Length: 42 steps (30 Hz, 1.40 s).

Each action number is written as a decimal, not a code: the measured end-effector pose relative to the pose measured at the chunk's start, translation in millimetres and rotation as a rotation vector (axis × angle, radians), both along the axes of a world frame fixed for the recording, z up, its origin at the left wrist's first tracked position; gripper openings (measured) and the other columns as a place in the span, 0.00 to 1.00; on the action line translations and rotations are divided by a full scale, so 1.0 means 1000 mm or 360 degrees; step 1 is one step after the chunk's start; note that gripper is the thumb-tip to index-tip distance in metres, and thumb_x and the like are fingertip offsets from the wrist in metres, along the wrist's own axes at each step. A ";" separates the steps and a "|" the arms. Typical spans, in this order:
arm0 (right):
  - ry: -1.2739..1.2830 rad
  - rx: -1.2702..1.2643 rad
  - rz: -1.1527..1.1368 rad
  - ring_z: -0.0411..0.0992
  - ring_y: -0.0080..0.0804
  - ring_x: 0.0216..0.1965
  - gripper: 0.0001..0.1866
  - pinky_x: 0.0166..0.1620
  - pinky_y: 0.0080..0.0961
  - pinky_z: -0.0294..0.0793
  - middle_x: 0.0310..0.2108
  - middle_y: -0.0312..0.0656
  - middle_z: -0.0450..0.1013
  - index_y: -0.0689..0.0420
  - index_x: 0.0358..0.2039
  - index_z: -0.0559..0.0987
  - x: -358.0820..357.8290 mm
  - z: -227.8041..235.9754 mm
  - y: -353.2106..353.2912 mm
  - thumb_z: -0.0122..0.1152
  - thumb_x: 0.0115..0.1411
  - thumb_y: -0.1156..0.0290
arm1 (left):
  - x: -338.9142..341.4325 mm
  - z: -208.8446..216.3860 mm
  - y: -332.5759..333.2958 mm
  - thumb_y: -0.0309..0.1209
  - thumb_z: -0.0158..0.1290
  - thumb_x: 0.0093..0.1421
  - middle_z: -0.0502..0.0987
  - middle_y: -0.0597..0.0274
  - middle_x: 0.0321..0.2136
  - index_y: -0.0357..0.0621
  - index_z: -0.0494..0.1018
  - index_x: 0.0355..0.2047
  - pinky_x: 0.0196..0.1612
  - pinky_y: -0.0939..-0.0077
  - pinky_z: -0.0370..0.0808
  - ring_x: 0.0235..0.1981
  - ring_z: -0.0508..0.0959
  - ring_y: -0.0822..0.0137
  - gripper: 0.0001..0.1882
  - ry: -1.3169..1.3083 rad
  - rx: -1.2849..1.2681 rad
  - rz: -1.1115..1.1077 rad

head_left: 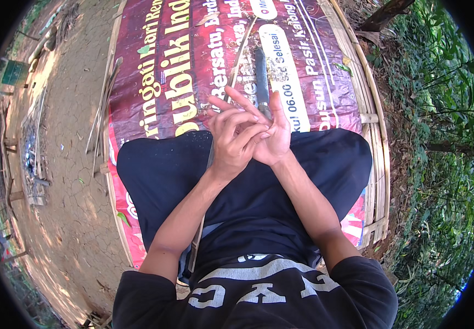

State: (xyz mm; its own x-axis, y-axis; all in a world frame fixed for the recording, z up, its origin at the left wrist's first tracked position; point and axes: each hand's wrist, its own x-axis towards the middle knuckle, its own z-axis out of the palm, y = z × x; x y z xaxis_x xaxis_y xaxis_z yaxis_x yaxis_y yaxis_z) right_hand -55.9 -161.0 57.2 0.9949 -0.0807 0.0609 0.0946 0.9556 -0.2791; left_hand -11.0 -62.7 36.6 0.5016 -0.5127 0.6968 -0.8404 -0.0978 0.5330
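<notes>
My left hand (231, 137) reaches over my right palm, its fingers bent and their tips pressed against the palm and finger bases. Whether anything small sits between those fingertips I cannot make out. Palm up, my right hand (276, 138) is open, with fingers stretched out and thumb apart. Just beyond the hands lies a knife (261, 77) with a long dark blade, its handle end partly hidden behind my right hand. A long thin bamboo strip (241, 52) runs past the hands toward my lap. Both hands are above my crossed legs.
A printed red banner (204, 82) covers the bamboo platform (377, 126) I sit on. Small shavings are scattered around the knife. Thin sticks (103, 104) lean along the left edge. Cracked bare ground (72, 120) lies left, green plants (440, 181) right.
</notes>
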 end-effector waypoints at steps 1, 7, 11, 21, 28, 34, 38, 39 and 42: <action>-0.0003 -0.0005 0.0002 0.50 0.64 0.72 0.51 0.73 0.56 0.50 0.71 0.63 0.51 0.56 0.73 0.56 0.000 0.000 0.000 0.23 0.66 0.26 | 0.000 -0.001 0.001 0.34 0.68 0.51 0.77 0.74 0.42 0.56 0.84 0.34 0.54 0.63 0.63 0.49 0.72 0.64 0.09 -0.0004 0.0003 0.0001; -0.0014 -0.0064 -0.0001 0.50 0.64 0.72 0.51 0.73 0.57 0.50 0.72 0.63 0.51 0.57 0.73 0.56 0.000 -0.001 0.000 0.23 0.66 0.26 | -0.001 0.005 0.001 0.29 0.71 0.47 0.77 0.69 0.40 0.52 0.84 0.33 0.52 0.62 0.64 0.48 0.73 0.62 0.12 -0.0028 0.0019 0.0001; -0.0028 -0.0044 0.0004 0.52 0.61 0.71 0.52 0.73 0.53 0.52 0.70 0.62 0.53 0.59 0.73 0.55 0.000 0.000 0.000 0.21 0.66 0.26 | -0.001 0.002 0.002 0.34 0.68 0.51 0.77 0.74 0.42 0.56 0.85 0.34 0.54 0.62 0.63 0.49 0.72 0.64 0.09 0.0008 0.0005 -0.0017; -0.0005 -0.0063 0.0010 0.55 0.57 0.70 0.53 0.72 0.49 0.54 0.69 0.61 0.56 0.62 0.73 0.54 -0.001 0.003 0.000 0.20 0.67 0.26 | 0.001 -0.001 0.002 0.32 0.68 0.51 0.77 0.74 0.42 0.56 0.85 0.35 0.52 0.63 0.63 0.48 0.72 0.64 0.09 0.0047 -0.0006 -0.0034; -0.0074 -0.0126 0.0020 0.50 0.62 0.72 0.52 0.73 0.55 0.50 0.73 0.63 0.48 0.54 0.74 0.54 -0.001 -0.006 -0.003 0.22 0.65 0.24 | 0.002 0.008 0.003 0.29 0.69 0.52 0.76 0.65 0.41 0.47 0.84 0.36 0.52 0.64 0.67 0.47 0.74 0.61 0.10 0.0001 0.0022 -0.0073; -0.0248 0.0329 0.0115 0.53 0.58 0.71 0.52 0.73 0.49 0.52 0.74 0.60 0.45 0.48 0.76 0.51 0.000 -0.015 -0.013 0.26 0.63 0.22 | 0.016 0.006 0.012 0.28 0.51 0.66 0.75 0.51 0.42 0.36 0.76 0.41 0.46 0.65 0.72 0.43 0.75 0.56 0.09 0.0248 -0.0374 -0.0061; 0.0063 0.0117 -0.0042 0.61 0.50 0.68 0.52 0.69 0.45 0.61 0.74 0.59 0.48 0.49 0.76 0.50 -0.003 -0.005 -0.016 0.23 0.64 0.23 | 0.035 -0.001 0.019 0.29 0.45 0.71 0.74 0.51 0.43 0.35 0.72 0.45 0.46 0.68 0.72 0.41 0.75 0.62 0.10 0.0538 -0.0329 0.0082; 0.0123 0.0074 -0.0087 0.65 0.49 0.65 0.48 0.68 0.46 0.64 0.69 0.62 0.57 0.54 0.74 0.55 -0.003 -0.003 -0.017 0.24 0.68 0.28 | 0.037 -0.001 0.021 0.29 0.45 0.71 0.74 0.51 0.44 0.36 0.72 0.45 0.45 0.69 0.72 0.41 0.75 0.64 0.10 0.0661 -0.0286 0.0146; 0.0485 -0.0629 -0.0080 0.78 0.47 0.50 0.39 0.57 0.41 0.76 0.50 0.59 0.77 0.58 0.62 0.73 -0.001 -0.041 -0.050 0.36 0.72 0.36 | 0.049 -0.012 0.027 0.32 0.47 0.72 0.76 0.54 0.40 0.36 0.72 0.46 0.44 0.71 0.72 0.39 0.75 0.67 0.11 0.1048 -0.0199 0.0211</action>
